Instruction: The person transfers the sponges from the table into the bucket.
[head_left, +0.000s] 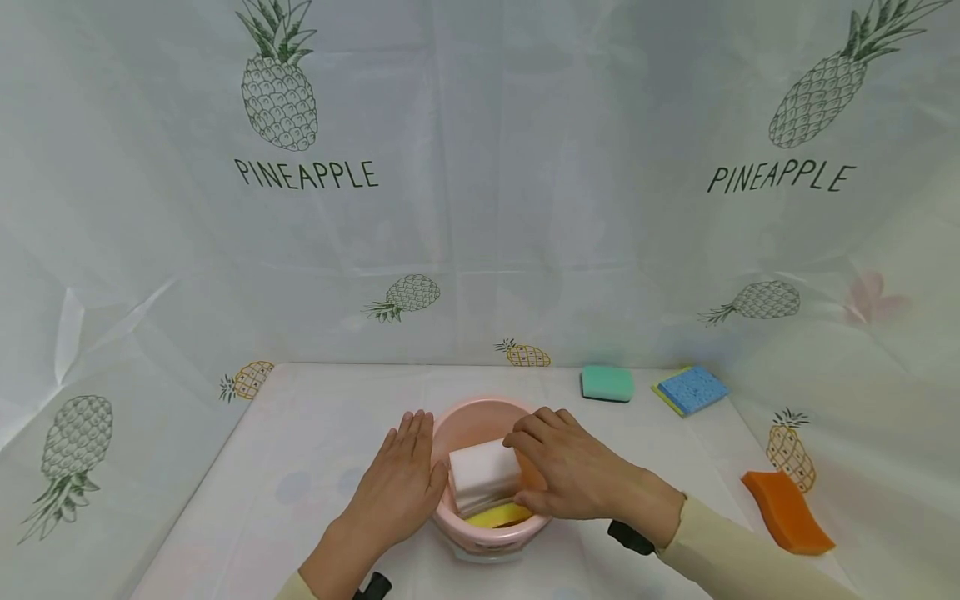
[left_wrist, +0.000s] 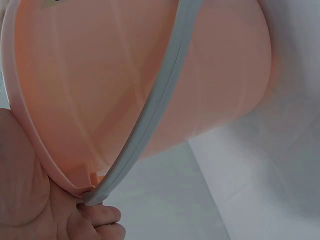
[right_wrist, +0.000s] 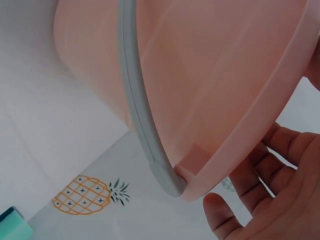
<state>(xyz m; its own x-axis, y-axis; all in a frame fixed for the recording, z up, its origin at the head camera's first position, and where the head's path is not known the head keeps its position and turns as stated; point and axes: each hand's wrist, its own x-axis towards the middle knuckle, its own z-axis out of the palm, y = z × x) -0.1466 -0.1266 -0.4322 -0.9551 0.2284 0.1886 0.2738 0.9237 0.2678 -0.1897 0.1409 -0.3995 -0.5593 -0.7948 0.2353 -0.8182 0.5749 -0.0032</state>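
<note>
A pink bucket (head_left: 481,411) with a grey handle (left_wrist: 152,107) stands in front of me on the table. Inside lie a white block-shaped sponge (head_left: 483,475) and, lower down, a yellow piece (head_left: 495,516), partly covered by it. My left hand (head_left: 401,479) rests along the bucket's left rim, fingers straight and together. In the left wrist view, its palm lies against the rim beside the handle's end. My right hand (head_left: 573,467) reaches over the right rim with bent, loosely spread fingers. Its fingertips overlap the white sponge's edge in the head view.
Toward the back right of the table lie a green sponge (head_left: 607,383) and a blue-and-yellow sponge (head_left: 692,390). A wavy orange sponge (head_left: 787,512) lies by the right edge. A pineapple-print sheet (head_left: 480,208) hangs behind the table.
</note>
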